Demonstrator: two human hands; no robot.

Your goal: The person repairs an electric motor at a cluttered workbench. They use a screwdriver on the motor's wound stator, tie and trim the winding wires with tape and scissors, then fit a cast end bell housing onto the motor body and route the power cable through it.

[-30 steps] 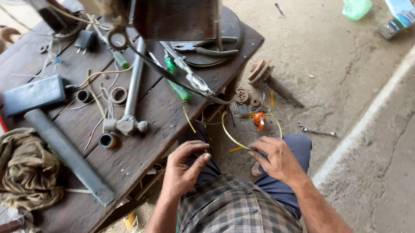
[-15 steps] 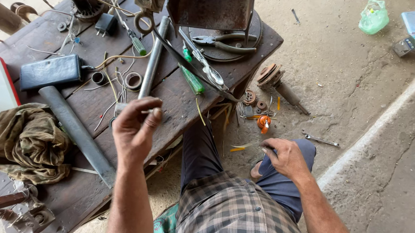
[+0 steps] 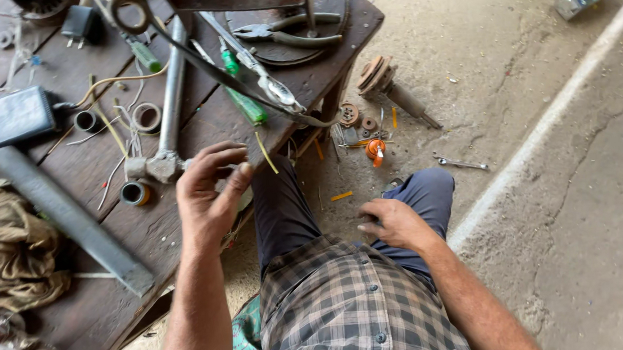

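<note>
Since half a second ago, finds the left hand [image 3: 209, 190] dropped lower and pulled in to the near edge of the desk [image 3: 178, 239], and the right hand [image 3: 395, 223] drawn back from beside the knee onto the thigh. Shows the left fingers [image 3: 215, 155] bent and slightly apart, thumb close to forefinger, with nothing seen between them. Places that hand just beside the lumpy end of the metal rod [image 3: 171, 94], near the small tape roll [image 3: 134, 193] and a short yellow wire [image 3: 266, 153] hanging off the desk edge, apparently touching none of them. Leaves the right fingers curled loosely on the trouser leg; cannot tell whether anything sits under them. Notes a green screwdriver [image 3: 244, 102], pliers [image 3: 284, 35], a grey bar [image 3: 64, 214] and a crumpled rag [image 3: 4, 243] crowding the desk, with an orange part [image 3: 376, 150] and a spanner [image 3: 460, 162] on the floor. Judging by the clutter: could knock the tape roll or yellow wire off the edge with a careless sweep, or snag the loose wires around the rod and drag neighbouring tools along.
</note>
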